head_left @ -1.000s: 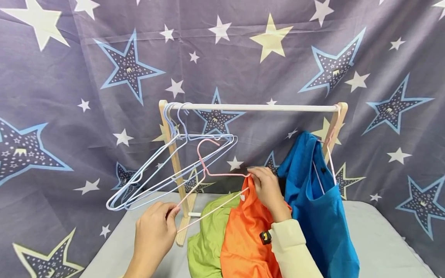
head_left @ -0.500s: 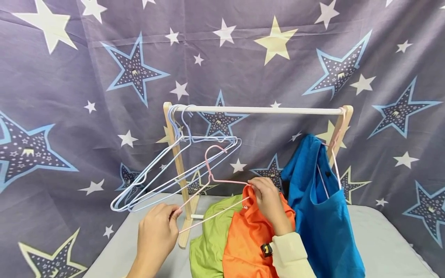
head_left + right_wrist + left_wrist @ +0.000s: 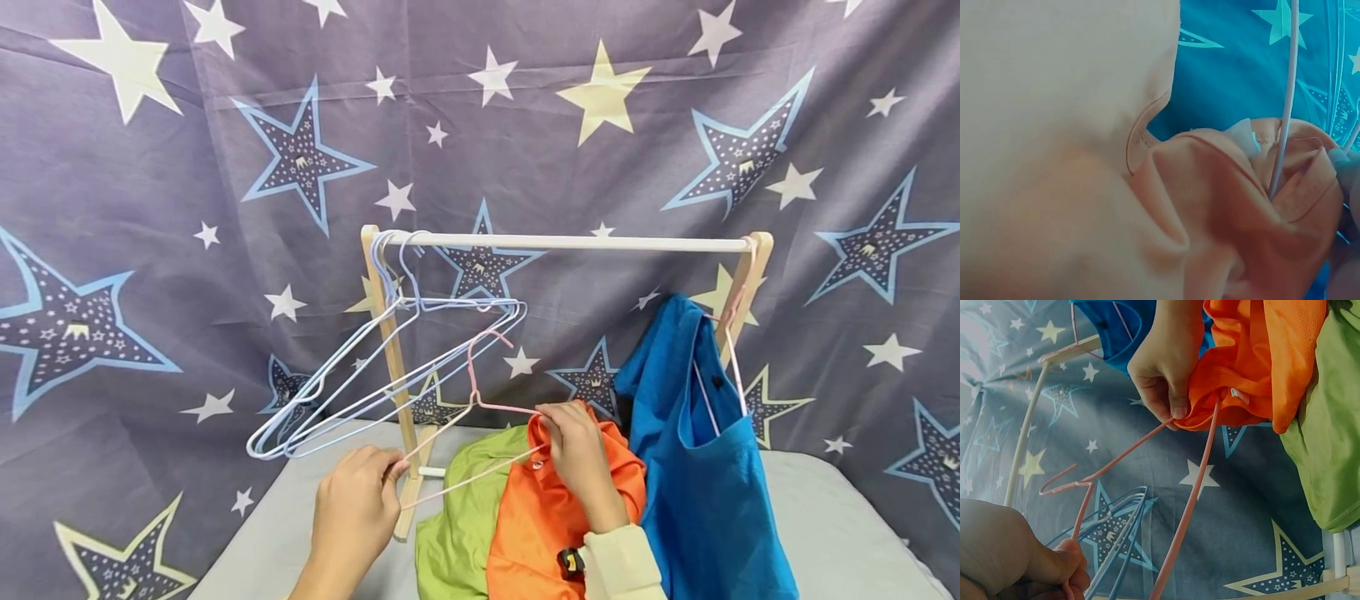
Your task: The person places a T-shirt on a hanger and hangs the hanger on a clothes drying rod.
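Observation:
My left hand [image 3: 356, 508] grips one shoulder of a pink wire hanger [image 3: 474, 398], whose hook points up and to the right. The hanger's other end runs inside the neck opening of an orange shirt [image 3: 534, 525]. At that collar my right hand [image 3: 579, 454] pinches the fabric against the hanger's upper arm. From the left wrist, the thumb of the right hand [image 3: 1166, 381] shows at the collar edge, and a small white label sits inside the neck. In the right wrist view, orange cloth [image 3: 1210, 181] fills much of the picture, and the hanger bar [image 3: 1288, 94] enters the opening.
A rack with a white rail [image 3: 585, 242] and wooden legs stands behind. Several blue and white hangers [image 3: 330, 367] hang at its left end; a blue shirt [image 3: 697, 475] hangs at its right. A green garment [image 3: 468, 500] lies beside the orange shirt on the grey surface [image 3: 832, 517].
The hanger's hook has sunk and shifted right against the rack. My right hand has moved down with the collar, and more orange cloth shows to its right. The head view has shifted slightly.

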Motion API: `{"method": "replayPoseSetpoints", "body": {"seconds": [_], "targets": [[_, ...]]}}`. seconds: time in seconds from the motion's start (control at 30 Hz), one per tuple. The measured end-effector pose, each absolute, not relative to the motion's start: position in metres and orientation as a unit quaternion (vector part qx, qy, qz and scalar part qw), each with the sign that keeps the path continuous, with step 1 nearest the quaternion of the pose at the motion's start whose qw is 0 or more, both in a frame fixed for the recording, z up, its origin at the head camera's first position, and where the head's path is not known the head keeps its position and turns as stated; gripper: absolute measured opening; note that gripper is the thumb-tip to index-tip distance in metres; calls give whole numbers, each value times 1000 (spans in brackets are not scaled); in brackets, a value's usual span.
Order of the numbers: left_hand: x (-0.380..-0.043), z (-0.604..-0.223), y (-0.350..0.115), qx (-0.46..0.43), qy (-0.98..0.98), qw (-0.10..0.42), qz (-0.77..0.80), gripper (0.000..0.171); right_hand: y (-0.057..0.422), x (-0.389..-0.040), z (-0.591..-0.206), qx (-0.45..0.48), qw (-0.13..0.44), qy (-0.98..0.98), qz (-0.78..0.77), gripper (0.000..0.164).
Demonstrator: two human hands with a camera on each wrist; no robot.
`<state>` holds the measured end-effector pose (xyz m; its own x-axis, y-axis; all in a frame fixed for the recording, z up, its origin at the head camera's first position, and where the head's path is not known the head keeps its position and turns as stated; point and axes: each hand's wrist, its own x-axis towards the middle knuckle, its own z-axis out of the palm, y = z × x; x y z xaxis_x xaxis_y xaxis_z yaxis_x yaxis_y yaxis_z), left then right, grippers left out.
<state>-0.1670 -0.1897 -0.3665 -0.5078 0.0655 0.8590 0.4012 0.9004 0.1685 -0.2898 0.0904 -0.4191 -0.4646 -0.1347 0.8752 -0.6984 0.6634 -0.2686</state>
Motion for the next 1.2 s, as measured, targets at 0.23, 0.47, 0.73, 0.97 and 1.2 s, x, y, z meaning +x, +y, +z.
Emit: {"method": "replayPoseSetpoints", "body": {"seconds": [0.23,0.47,0.73,0.97,1.2], "targets": [[-167,-369,-188,-150,-851,473,-169,11,91,-286,-418,258,459,-790,314,17],[-167,-369,-185,-154,-850,475,-170,12,94,-282,-415,257,470,-787,306,20],[-166,-369,-184,-155,-846,480,-173,13,87,-278,-409,281,480,-777,296,20],[-166,-370,-183,-156,-843,486,-170,14,79,-273,-404,291,495,-768,282,22],[-166,-371,-181,-158,-847,478,-171,10,72,-267,-400,290,497,-770,276,20]]}}
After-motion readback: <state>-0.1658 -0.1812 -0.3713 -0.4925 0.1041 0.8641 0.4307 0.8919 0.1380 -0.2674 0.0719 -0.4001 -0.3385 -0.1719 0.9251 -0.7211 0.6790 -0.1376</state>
